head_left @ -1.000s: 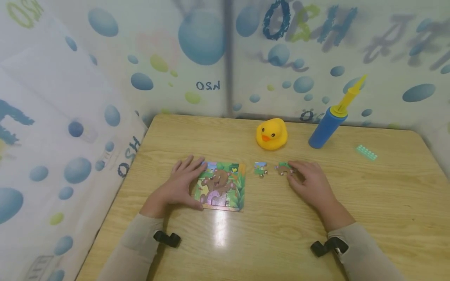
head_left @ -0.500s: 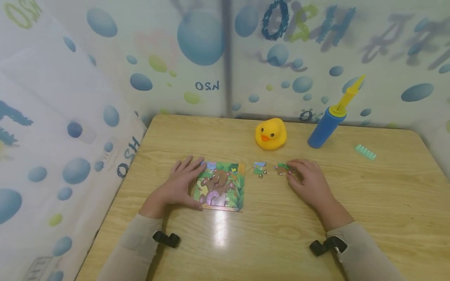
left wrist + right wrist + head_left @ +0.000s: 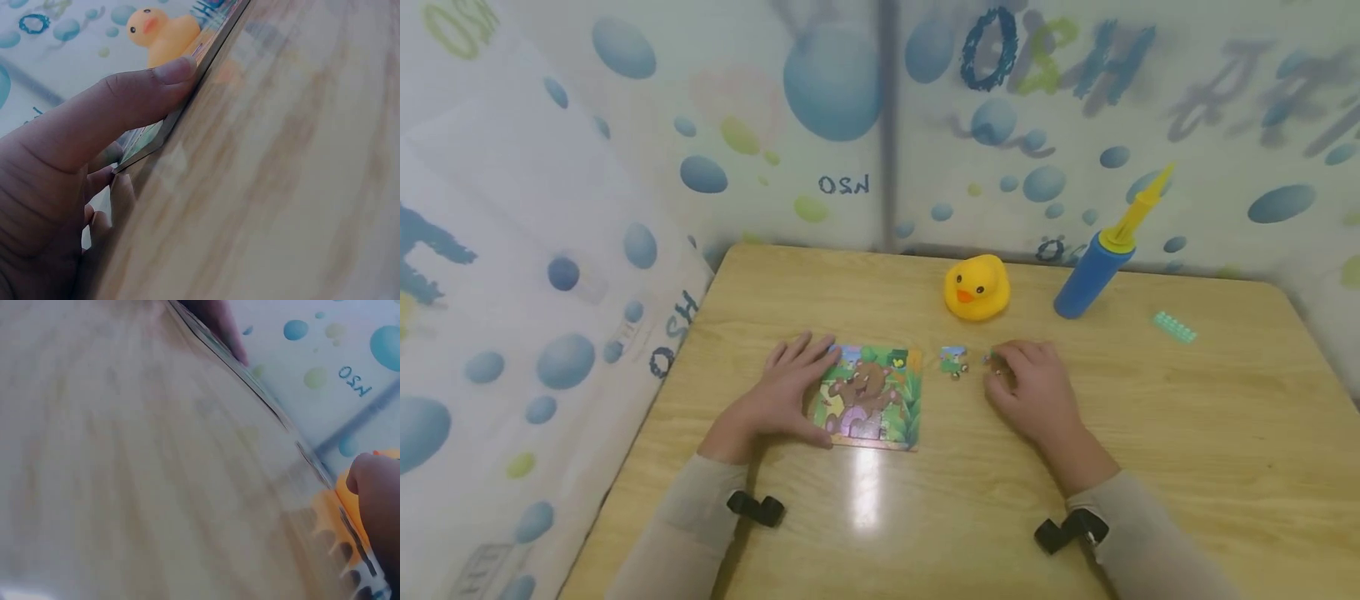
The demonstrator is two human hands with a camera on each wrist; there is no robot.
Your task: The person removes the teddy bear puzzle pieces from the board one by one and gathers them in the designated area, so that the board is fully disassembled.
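Note:
My left hand rests along the left side of a jigsaw puzzle picturing a brown bear, with fingers spread and straight. In the left wrist view its thumb lies over the puzzle's near edge. To the right of the puzzle, one loose puzzle piece lies flat, blue and green on top. My right hand is over a second puzzle piece, index finger and thumb bent about it and hiding most of it. The right wrist view shows this piece's dark edge low beside the thumb.
Behind the pieces sits a yellow rubber duck. A blue hand pump with a yellow top stands to its right, then a small mint-green studded brick. Patterned walls border the wooden table at the back and left.
My right hand has slid left from the second piece's right edge until it covers most of that piece. My left hand, the puzzle and the other loose piece keep their places.

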